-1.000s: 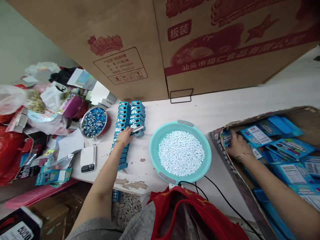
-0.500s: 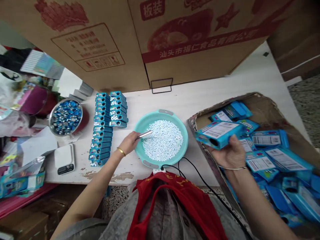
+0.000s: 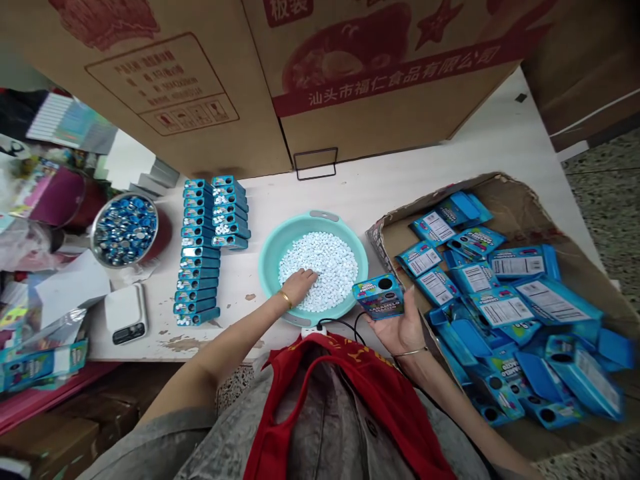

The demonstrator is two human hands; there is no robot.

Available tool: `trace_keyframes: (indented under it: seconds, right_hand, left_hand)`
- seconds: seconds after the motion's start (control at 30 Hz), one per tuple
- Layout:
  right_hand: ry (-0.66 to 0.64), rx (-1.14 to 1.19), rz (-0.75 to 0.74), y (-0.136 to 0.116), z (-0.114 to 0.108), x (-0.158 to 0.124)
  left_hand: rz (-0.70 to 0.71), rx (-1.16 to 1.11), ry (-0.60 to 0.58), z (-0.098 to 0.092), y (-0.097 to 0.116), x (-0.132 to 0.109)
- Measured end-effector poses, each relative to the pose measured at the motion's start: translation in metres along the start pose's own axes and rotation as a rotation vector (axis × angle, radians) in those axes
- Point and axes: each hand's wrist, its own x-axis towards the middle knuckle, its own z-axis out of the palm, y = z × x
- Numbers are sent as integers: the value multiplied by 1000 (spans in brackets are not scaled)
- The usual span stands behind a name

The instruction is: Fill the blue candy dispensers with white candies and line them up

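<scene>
Beside the bowl (image 3: pixel 263 257), on its right: holds one box (image 3: pixel 379 308) in the right hand (image 3: pixel 400 328), with the left hand (image 3: pixel 299 288) down among the white pellets (image 3: pixel 333 261).

Holds both hands apart, clasping the box only with the right, from underneath and its right side; to the right of the left hand, slightly closer to the body. Presents its hole (image 3: pixel 385 283) upward, printed front toward the body, long axis foreshortened and hard to judge. Hides the left fingertips in the pellets, so impossible to say whether clutching anything. Just right of the right hand, a low carton (image 3: pixel 520 207) of loose boxes (image 3: pixel 473 273); left of the bowl, two rows of boxes (image 3: pixel 200 263), then a scale (image 3: pixel 125 313); farther off, a pan (image 3: pixel 164 230) of blue and silver pieces (image 3: pixel 125 230); at the back, tall cardboard (image 3: pixel 375 133).
</scene>
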Motion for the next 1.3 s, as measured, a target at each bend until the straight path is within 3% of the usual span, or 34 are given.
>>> trace_keyframes:
  seconds: [0.17, 0.3, 0.43, 0.57, 0.73, 0.83, 1.07, 1.17, 1.3]
  right_hand:
    - [3, 54, 82, 7, 5, 2]
    - [38, 66, 13, 2, 5, 3]
    - [63, -50, -32, -6, -3, 5]
    - [-22, -226, -78, -10, -5, 12]
    - [-46, -508, -257, -2, 1, 27]
    - [-151, -585, -379, 5, 3, 35]
    - [-262, -958, -770, 9, 5, 43]
    - [-332, -1048, -828, 8, 8, 43]
    - [-389, -1124, -840, 12, 15, 41]
  left_hand:
    - [-7, -166, 14, 14, 13, 0]
    - [-10, -389, 54, 10, 19, 2]
    - [30, -421, 109, -17, 15, -9]
    - [108, -349, 149, -62, 12, -30]
    - [122, -259, 161, -122, 22, -57]
    - [139, -205, 132, -147, 32, -69]
    - [240, -150, 34, -169, 56, -72]
    - [256, -61, -50, -172, 68, -66]
    - [162, 224, -176, -175, 92, -58]
